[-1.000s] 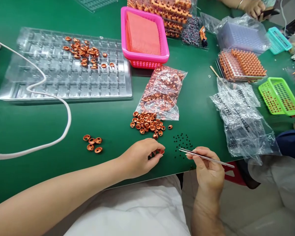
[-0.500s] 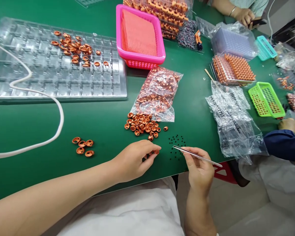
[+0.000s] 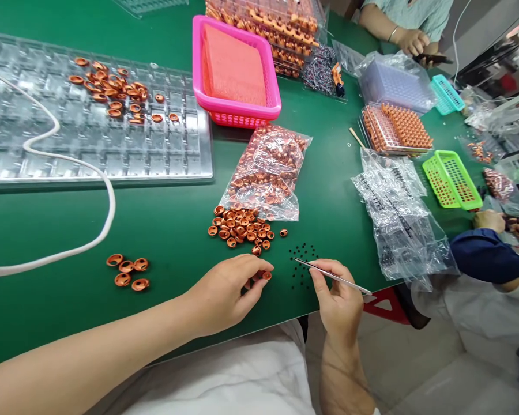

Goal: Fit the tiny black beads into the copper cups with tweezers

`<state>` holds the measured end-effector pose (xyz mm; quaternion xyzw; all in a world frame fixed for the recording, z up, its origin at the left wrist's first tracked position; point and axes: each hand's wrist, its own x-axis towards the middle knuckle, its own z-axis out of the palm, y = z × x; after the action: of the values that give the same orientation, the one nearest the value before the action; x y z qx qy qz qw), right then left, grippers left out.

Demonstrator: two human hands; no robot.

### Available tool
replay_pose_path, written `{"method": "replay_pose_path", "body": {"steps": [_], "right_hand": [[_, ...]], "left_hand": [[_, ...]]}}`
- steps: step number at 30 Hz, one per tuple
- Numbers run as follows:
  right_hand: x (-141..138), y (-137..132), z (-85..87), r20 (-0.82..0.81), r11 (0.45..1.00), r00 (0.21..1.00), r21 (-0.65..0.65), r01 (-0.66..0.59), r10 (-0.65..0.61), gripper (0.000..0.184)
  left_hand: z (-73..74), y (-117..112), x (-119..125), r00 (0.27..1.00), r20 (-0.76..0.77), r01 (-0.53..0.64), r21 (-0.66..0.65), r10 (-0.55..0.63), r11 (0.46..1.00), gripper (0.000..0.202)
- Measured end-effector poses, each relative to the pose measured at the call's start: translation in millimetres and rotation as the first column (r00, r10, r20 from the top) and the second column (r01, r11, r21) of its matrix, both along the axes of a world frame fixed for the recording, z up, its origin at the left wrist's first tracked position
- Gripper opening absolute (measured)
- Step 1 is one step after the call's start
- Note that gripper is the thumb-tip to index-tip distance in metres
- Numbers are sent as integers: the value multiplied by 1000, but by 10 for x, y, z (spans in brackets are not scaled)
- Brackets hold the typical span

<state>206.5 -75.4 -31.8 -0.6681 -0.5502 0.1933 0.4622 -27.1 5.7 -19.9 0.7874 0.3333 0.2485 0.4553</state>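
Observation:
My left hand rests on the green table, fingers pinched round a small copper ring. My right hand grips metal tweezers, their tip pointing left over a scatter of tiny black beads. A loose pile of copper rings lies just beyond my left hand, below a clear bag of the same rings. A small cluster of rings sits apart to the left.
A clear blister tray with rings on it lies at the back left, crossed by a white cable. A pink basket, plastic bags, a green basket and orange part racks fill the right. Other people's hands show at the edges.
The view has drifted, so everything sits lower and further left in the picture. Both hands keep their grips and stay in place on the table.

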Motion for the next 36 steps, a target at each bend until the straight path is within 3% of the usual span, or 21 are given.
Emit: {"method": "replay_pose_path", "body": {"steps": [17, 23, 32, 36], "right_hand": [[-25, -23, 4, 15, 997, 997, -18, -70, 70, 12], [-15, -5, -17, 43, 999, 999, 33, -11, 9, 12], [59, 54, 50, 118, 985, 980, 41, -167, 162, 19], [68, 71, 55, 165, 984, 973, 48, -170, 161, 19]], "left_hand": [[-15, -7, 6, 1000, -10, 4, -37, -4, 999, 17], [-13, 6, 6, 1000, -12, 7, -42, -8, 999, 17], [-13, 2, 6, 1000, -16, 6, -55, -7, 998, 17], [-22, -2, 10, 1000, -9, 3, -60, -3, 998, 17]]}}
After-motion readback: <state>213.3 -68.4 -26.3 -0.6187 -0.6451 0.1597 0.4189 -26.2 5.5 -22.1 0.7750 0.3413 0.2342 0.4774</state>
